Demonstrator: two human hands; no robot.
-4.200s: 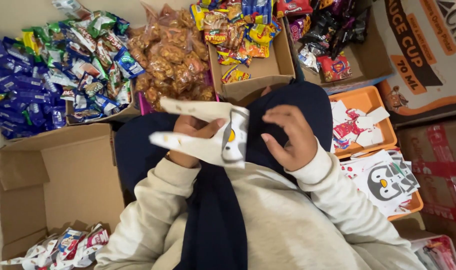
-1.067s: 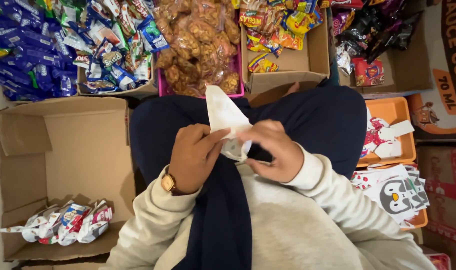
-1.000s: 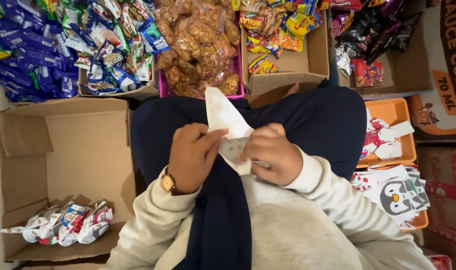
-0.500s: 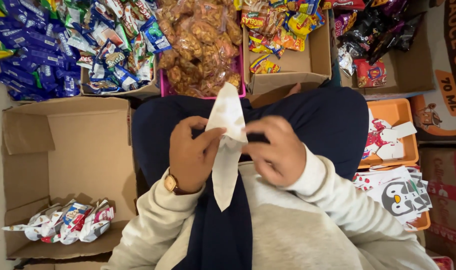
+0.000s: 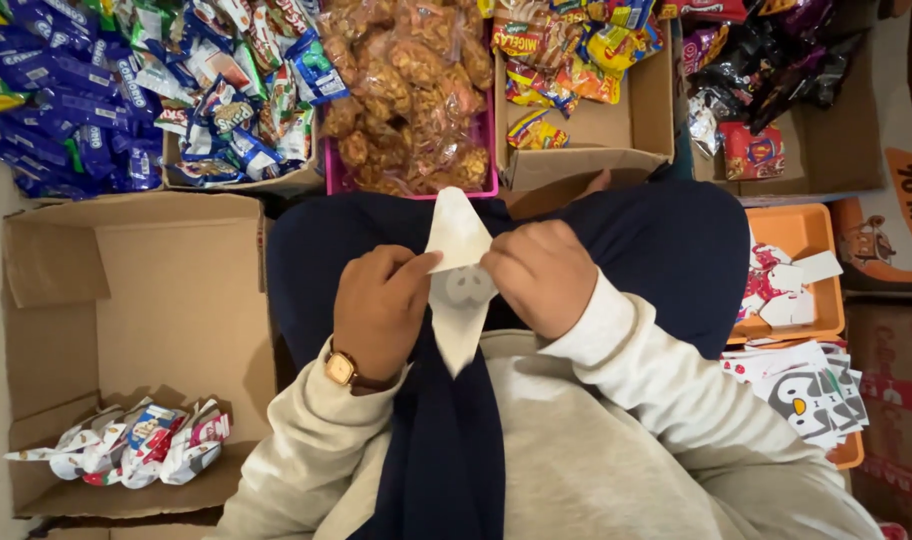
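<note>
A big cardboard box (image 5: 136,300) lies open at the person's left, filled paper cones (image 5: 126,450) in its corner. Over the lap, the left hand (image 5: 381,310) and right hand (image 5: 541,275) both pinch a white paper cone (image 5: 459,285).

We observe the left hand (image 5: 381,310) and right hand (image 5: 541,275) pinching a white paper cone (image 5: 459,275) over the lap. A cardboard box (image 5: 136,290) at left contains filled cones (image 5: 126,450).
</note>
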